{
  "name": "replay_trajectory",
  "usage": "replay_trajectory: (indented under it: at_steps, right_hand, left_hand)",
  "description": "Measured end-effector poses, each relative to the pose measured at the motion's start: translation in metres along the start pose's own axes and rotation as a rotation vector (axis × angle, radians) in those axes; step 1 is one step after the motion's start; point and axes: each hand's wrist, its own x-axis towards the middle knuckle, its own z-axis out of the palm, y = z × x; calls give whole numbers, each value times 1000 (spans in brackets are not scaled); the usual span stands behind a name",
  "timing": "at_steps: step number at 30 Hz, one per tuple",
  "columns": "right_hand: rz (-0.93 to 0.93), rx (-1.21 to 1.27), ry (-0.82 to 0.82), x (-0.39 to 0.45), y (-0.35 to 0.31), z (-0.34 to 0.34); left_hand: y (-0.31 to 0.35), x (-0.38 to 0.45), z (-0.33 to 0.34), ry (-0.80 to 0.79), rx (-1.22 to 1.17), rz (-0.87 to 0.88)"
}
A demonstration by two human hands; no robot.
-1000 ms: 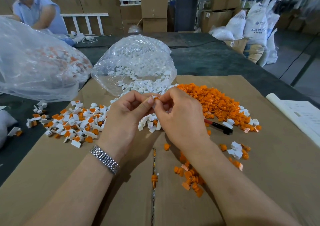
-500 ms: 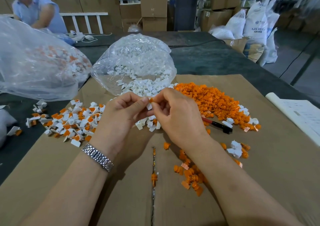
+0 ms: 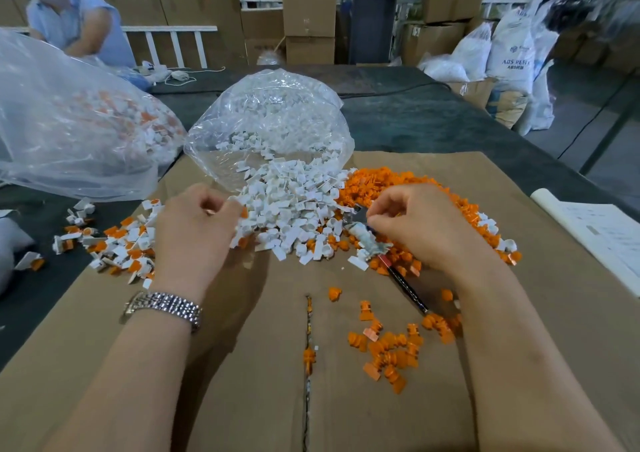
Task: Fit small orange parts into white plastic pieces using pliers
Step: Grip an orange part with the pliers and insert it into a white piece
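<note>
Left hand (image 3: 195, 231): over the left edge of the white pile, fingers curled inward, grip apparently pinching something small between thumb and fingertips (item itself too hidden to name). Metal watch (image 3: 162, 308) on the wrist.

Right hand (image 3: 420, 226): at the seam between the white and orange piles, fingers curled, fingertips down at the head of the pliers (image 3: 381, 254); grip on the tool or merely touching it, cannot tell. Pliers lying flat on the cardboard sheet (image 3: 242, 382), taped near the head, red-and-black handle running toward the lower right, passing under the hand.

White plastic pieces (image 3: 294, 209): heap spilling from the mouth of a clear bag (image 3: 270, 119), centre of the cardboard.

Orange parts (image 3: 391, 183): broad heap just right of the white one, touching it; smaller scatter (image 3: 388, 347) nearer the body, a few lodged in the cardboard seam.

Assembled white-and-orange pieces (image 3: 121, 240): loose pile at left, straddling cardboard edge and dark desk (image 3: 433, 122).

Second clear bag (image 3: 69, 122): far left, holding mixed white-and-orange pieces.

Paper sheet (image 3: 602, 237): right edge.
</note>
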Motion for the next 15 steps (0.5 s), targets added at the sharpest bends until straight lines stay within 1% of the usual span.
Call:
replay_trajectory:
  at_steps: [1, 3, 5, 7, 9, 12, 14, 15]
  right_hand:
    - [3, -21, -66, -1, 1, 0]
    - [-13, -65, -151, -4, 1, 1]
    - [-62, -141, -173, -6, -1, 5]
    - [-102, -254, -166, -6, -1, 9]
    - [-124, -385, -162, -6, -2, 12]
    - [-140, -489, -192, -6, -3, 16]
    - [-147, -518, -185, -6, -5, 19]
    - [-152, -534, -175, -6, -6, 19]
  left_hand:
    - [-3, 4, -4, 86, 136, 50]
    - [-9, 11, -8, 165, 296, 80]
    - [-13, 13, -7, 169, 379, 63]
    - [-12, 10, -3, 146, 372, 103]
    - [-6, 4, 1, 52, 293, 230]
    - [5, -12, 15, -224, 217, 414]
    - [9, -23, 28, -347, 278, 545]
    - [10, -27, 34, -371, 324, 601]
